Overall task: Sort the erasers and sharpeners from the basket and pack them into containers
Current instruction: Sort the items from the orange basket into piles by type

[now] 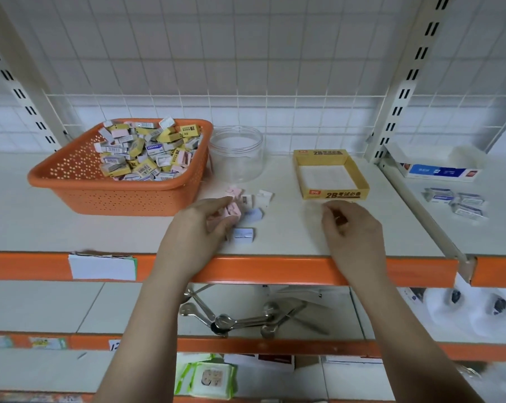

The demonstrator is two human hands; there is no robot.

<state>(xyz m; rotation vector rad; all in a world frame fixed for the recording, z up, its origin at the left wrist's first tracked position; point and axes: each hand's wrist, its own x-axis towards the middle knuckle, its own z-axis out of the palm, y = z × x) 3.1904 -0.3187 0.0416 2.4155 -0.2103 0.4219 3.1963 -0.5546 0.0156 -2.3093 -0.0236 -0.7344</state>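
Note:
An orange perforated basket [71, 167] at the left of the shelf is heaped with small yellow, pink and white boxed erasers and sharpeners [147, 152]. A clear round jar [236, 152] stands empty beside it. Further right lies an open yellow "2B" cardboard box [359, 181], also empty. A small loose pile of pink and white sharpeners [254, 205] lies on the shelf between them. My left hand [199, 228] holds pink sharpeners from that pile in curled fingers. My right hand [350, 228] hovers in front of the yellow box with fingers curled; whether it holds anything is unclear.
The shelf [71, 234] has an orange front edge. A divider rail [420, 216] at the right separates a section with a white-blue box [438, 170] and wrapped erasers [458, 203]. Metal spoons [234, 318] lie on the shelf below.

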